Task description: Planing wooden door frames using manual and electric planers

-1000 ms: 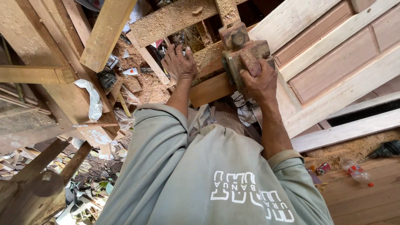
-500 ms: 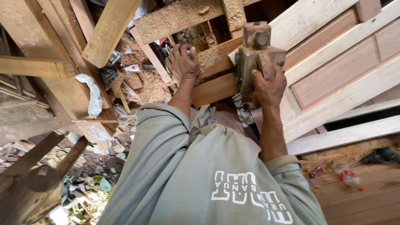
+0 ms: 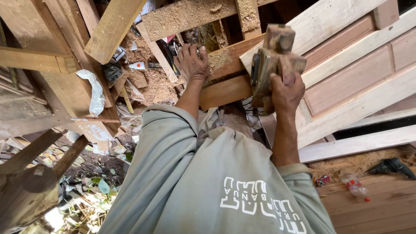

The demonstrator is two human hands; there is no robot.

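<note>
A wooden plane [image 3: 274,60] is gripped in the right hand [image 3: 286,93], raised off the beam [image 3: 225,89], where the open left hand [image 3: 191,63] is pressed amid sawdust.

the right hand [image 3: 286,93], right of centre, grips a wooden plane [image 3: 274,58] and holds it raised in front of a pale panelled door [image 3: 355,78] that fills the upper right. the left hand [image 3: 191,63], upper centre, rests flat on a dusty beam [image 3: 225,89]. sawdust [image 3: 151,84] lies just left of it. a plastic bottle [image 3: 354,186] and a dark drill [image 3: 392,167] lie on planks at lower right.
</note>
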